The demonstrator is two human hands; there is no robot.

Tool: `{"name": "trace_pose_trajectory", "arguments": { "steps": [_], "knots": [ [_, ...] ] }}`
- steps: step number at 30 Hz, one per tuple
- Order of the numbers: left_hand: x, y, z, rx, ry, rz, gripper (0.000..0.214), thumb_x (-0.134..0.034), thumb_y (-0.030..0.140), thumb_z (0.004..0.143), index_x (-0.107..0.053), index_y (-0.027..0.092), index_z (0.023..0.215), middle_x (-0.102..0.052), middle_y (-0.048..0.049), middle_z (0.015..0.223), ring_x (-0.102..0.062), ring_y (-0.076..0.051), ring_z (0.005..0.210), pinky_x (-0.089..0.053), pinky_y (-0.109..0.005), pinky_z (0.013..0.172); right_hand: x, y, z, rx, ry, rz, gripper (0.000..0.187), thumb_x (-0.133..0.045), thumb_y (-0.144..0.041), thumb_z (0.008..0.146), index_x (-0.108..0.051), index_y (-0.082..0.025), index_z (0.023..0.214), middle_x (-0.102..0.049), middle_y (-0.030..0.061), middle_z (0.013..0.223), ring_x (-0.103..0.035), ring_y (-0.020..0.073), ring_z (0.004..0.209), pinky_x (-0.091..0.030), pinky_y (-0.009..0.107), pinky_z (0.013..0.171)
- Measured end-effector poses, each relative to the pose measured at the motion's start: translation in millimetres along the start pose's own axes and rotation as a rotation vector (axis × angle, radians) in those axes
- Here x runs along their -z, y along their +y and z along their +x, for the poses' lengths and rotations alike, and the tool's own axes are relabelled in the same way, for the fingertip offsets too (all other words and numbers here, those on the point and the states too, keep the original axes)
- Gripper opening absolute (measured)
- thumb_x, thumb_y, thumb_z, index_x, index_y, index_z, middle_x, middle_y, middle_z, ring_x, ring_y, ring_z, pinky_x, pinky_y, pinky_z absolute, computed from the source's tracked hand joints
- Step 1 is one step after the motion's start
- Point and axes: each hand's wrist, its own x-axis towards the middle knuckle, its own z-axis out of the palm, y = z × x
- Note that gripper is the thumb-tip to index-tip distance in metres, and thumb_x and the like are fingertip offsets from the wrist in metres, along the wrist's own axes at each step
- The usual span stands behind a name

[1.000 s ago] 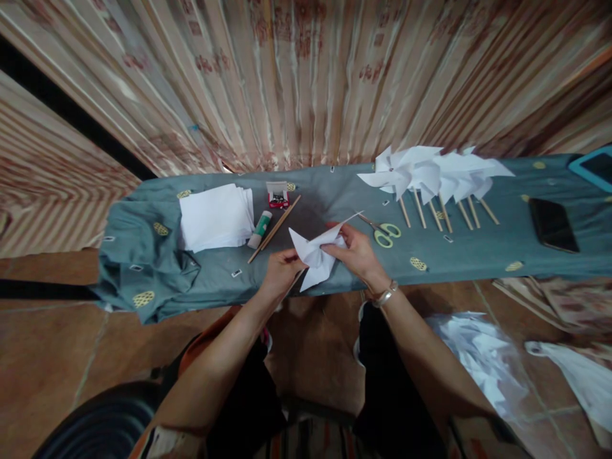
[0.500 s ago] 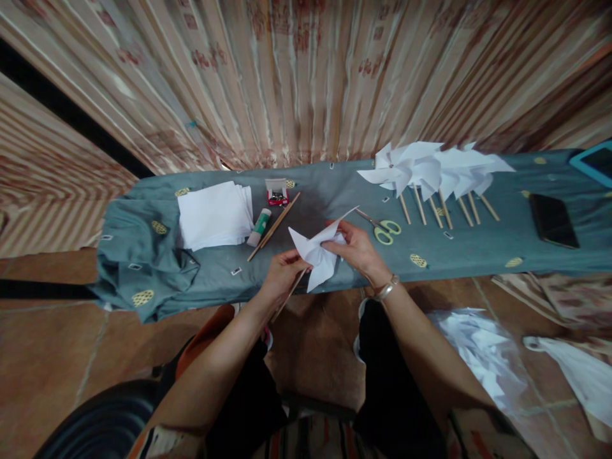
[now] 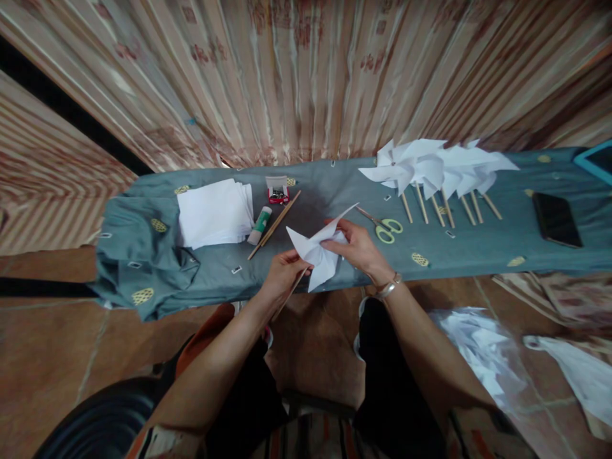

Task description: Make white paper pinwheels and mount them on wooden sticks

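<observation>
A white paper pinwheel (image 3: pixel 324 264) is held over the front edge of the cloth-covered table. My right hand (image 3: pixel 356 247) pinches it near its centre from the right, with thumb on top. On the other side my left hand (image 3: pixel 283 273) is closed around a thin wooden stick (image 3: pixel 291 294), whose lower end slants down toward my lap. Its fingertips also meet the pinwheel's left side. Where stick and paper meet is hidden by the fingers and blades. Green-handled scissors (image 3: pixel 385 229) lie just beyond my right hand.
On the table (image 3: pixel 329 182) are a stack of white paper (image 3: pixel 215 213), a glue stick (image 3: pixel 261 224), loose wooden sticks (image 3: pixel 275 226) and a small red box of pins (image 3: pixel 278 193). Several pinwheels on sticks (image 3: pixel 430 169) and a phone (image 3: pixel 557 220) lie right. A bag of paper pieces (image 3: pixel 482 350) sits on the floor.
Both hands keep the same hold on the pinwheel and stick. The view has shifted very slightly; nothing else has visibly moved.
</observation>
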Motion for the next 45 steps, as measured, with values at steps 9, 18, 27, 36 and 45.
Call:
{"name": "trace_pose_trajectory", "arguments": {
  "steps": [9,18,27,36,45],
  "knots": [
    [1.9,-1,-4,0.022,-0.041,0.03,0.028,-0.082,0.03,0.046,-0.071,0.014,0.068,-0.067,-0.0009,0.063,-0.057,-0.009,0.055,-0.044,-0.02,0.053,8,-4,1,-0.034,0.001,0.061,0.045,-0.075,-0.035,0.062,-0.064,-0.015,0.1,-0.071,0.0048,0.088,-0.065,0.0207,0.079,-0.052,0.034,0.073],
    [7.1,-5,-13,0.043,-0.199,0.218,0.04,-0.076,0.053,0.06,-0.066,0.014,0.061,-0.048,0.0045,0.045,-0.035,-0.004,0.039,-0.023,-0.02,0.04,25,-11,2,-0.031,0.051,0.069,0.036,-0.076,-0.034,0.063,-0.065,-0.018,0.093,-0.072,0.0018,0.086,-0.065,0.0197,0.079,-0.053,0.033,0.074],
    [5.0,-5,-35,-0.018,-0.108,0.195,0.044,-0.079,0.053,0.054,-0.068,0.013,0.069,-0.056,0.0027,0.055,-0.028,-0.002,0.038,-0.013,-0.022,0.04,22,-15,-2,0.095,-0.037,-0.088,0.031,-0.071,-0.037,0.069,-0.067,-0.017,0.093,-0.071,0.0033,0.089,-0.063,0.0202,0.083,-0.049,0.031,0.074],
    [6.9,-11,-56,0.002,-0.081,0.093,0.044,-0.08,0.05,0.052,-0.067,0.012,0.068,-0.056,0.0027,0.056,-0.03,-0.001,0.037,-0.014,-0.021,0.039,20,-25,-6,0.082,-0.129,-0.217,0.039,-0.071,-0.051,0.07,-0.07,-0.015,0.086,-0.069,0.0011,0.078,-0.059,0.0164,0.07,-0.046,0.026,0.063],
    [12.0,-21,-55,0.025,-0.084,0.036,0.047,-0.082,0.05,0.052,-0.071,0.01,0.074,-0.058,0.0016,0.058,-0.033,-0.001,0.038,-0.014,-0.02,0.039,19,-25,11,-0.128,-0.299,-0.198,0.033,-0.08,-0.042,0.059,-0.075,-0.017,0.08,-0.073,0.001,0.075,-0.061,0.0145,0.065,-0.047,0.025,0.06]
  ]
}}
